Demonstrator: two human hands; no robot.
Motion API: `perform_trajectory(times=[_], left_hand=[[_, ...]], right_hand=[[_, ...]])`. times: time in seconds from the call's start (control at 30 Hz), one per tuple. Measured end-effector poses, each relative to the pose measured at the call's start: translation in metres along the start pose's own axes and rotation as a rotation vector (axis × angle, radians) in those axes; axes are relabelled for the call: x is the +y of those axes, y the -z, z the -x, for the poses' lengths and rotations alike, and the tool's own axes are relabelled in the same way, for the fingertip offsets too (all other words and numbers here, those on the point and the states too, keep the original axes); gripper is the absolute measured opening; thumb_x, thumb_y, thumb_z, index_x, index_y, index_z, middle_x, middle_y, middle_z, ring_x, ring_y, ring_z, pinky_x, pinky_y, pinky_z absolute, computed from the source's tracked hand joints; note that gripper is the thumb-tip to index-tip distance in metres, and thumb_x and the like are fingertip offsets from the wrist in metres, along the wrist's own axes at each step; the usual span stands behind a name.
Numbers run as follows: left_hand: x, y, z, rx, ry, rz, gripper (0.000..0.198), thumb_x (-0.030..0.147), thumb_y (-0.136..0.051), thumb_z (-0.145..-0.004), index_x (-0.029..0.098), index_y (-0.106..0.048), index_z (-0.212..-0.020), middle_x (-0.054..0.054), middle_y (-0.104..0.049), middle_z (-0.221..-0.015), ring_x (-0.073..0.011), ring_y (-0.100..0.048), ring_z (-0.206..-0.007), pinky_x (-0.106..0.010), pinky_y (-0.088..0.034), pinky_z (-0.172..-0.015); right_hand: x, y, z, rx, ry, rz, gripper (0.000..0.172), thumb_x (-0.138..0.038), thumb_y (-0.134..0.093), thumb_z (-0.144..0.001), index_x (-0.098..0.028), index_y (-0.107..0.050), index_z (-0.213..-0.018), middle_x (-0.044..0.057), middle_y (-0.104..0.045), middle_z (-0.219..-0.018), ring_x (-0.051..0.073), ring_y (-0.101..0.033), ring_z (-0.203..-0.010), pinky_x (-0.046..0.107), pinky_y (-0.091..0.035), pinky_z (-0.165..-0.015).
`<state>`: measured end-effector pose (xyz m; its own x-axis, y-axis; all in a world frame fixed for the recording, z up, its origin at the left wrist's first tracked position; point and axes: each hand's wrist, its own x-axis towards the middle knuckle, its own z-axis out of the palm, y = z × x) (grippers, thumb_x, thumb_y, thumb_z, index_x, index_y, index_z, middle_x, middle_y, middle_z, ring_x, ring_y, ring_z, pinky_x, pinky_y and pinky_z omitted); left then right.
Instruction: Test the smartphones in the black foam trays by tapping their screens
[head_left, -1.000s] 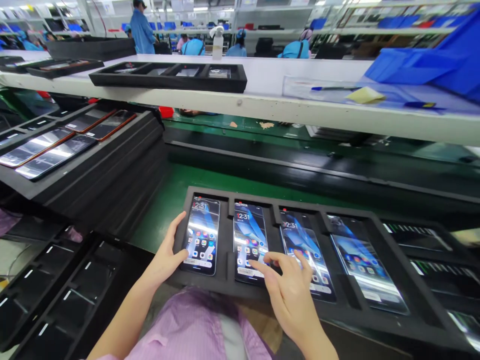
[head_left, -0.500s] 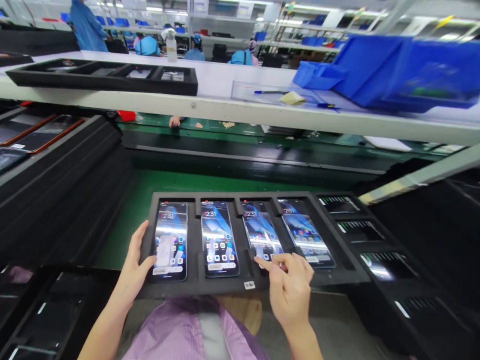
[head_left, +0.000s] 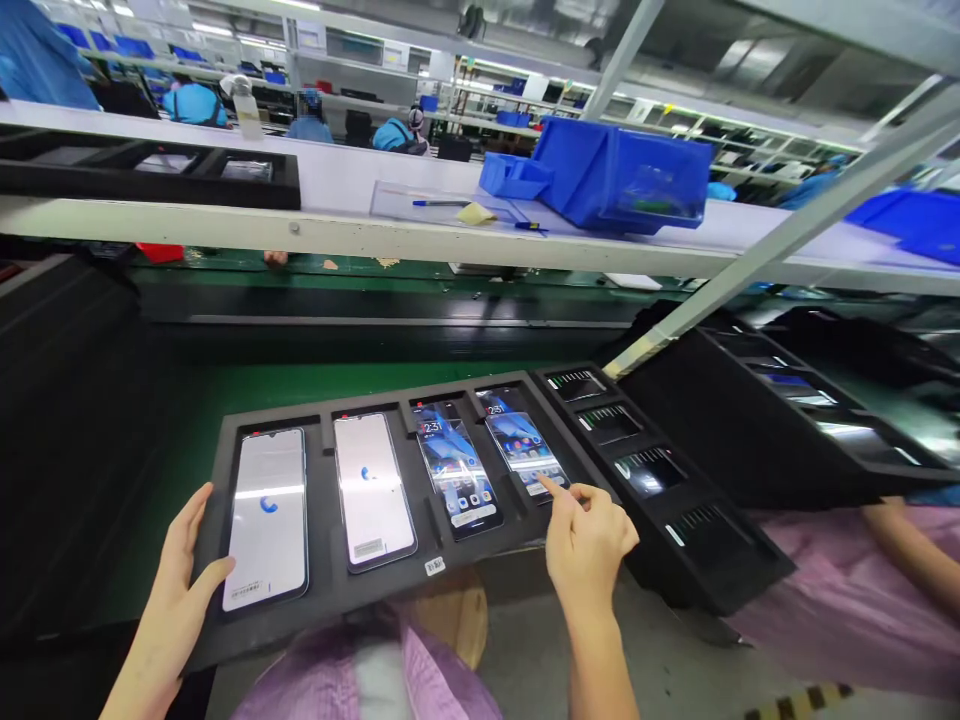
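Note:
My left hand (head_left: 176, 580) grips the left side of a black foam tray (head_left: 321, 510), fingers outside its edge and thumb by the leftmost phone. That smartphone (head_left: 270, 540) and the second smartphone (head_left: 379, 510) show white screens with a blue curved symbol. On the third smartphone (head_left: 463, 480) is a home screen with a clock and app icons. My right hand (head_left: 589, 545) points with its index finger at the lower screen of the rightmost smartphone (head_left: 517, 440), which also shows a clock and icons; the other fingers are curled, holding nothing.
Right of the tray stands another black tray (head_left: 654, 500) with several dark-screened devices. A slanting white post (head_left: 720, 295) rises behind it. Above runs a white shelf (head_left: 337, 235) with a blue bin (head_left: 622, 175) and a pen (head_left: 442, 203). At far right is another person's arm (head_left: 911, 550).
The two left phones have gone from home screens to white screens. My right index finger has moved from the third phone to the rightmost one. The view has swung right.

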<state>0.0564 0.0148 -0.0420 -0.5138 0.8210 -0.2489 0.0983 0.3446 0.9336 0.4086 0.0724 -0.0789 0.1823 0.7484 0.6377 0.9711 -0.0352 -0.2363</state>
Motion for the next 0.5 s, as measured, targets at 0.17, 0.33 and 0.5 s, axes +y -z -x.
perform_trajectory(times=[0.17,0.33,0.5], left_hand=[[-0.006,0.0,-0.004,-0.008,-0.02,0.034,0.063,0.027,-0.053,-0.075,0.033,-0.035,-0.135,-0.003,-0.037,-0.144,-0.0274,-0.029,-0.135,-0.049,-0.017,-0.113],[-0.026,0.004,-0.011,0.007,-0.205,-0.056,0.058,0.024,-0.05,-0.078,0.03,-0.037,-0.134,-0.004,-0.036,-0.145,-0.0256,-0.028,-0.136,-0.047,-0.02,-0.112],[-0.028,0.013,-0.001,0.028,-0.856,-0.511,0.038,0.017,-0.044,-0.083,0.034,-0.058,-0.114,0.003,-0.029,-0.148,-0.0252,-0.023,-0.137,-0.046,-0.024,-0.109]], right_hand=[[0.004,-0.001,0.0,-0.078,0.059,0.017,0.046,-0.033,-0.028,-0.092,-0.02,-0.073,-0.088,0.01,-0.054,-0.087,0.022,-0.043,-0.079,0.039,-0.03,-0.077],[-0.022,0.003,0.006,0.016,0.217,-0.135,0.044,-0.027,-0.029,-0.093,-0.017,-0.071,-0.085,0.008,-0.051,-0.083,0.019,-0.044,-0.075,0.037,-0.031,-0.078],[-0.059,0.001,0.01,-0.042,0.416,-0.288,0.039,-0.019,-0.031,-0.091,-0.017,-0.07,-0.088,0.006,-0.049,-0.084,0.018,-0.045,-0.076,0.04,-0.031,-0.086]])
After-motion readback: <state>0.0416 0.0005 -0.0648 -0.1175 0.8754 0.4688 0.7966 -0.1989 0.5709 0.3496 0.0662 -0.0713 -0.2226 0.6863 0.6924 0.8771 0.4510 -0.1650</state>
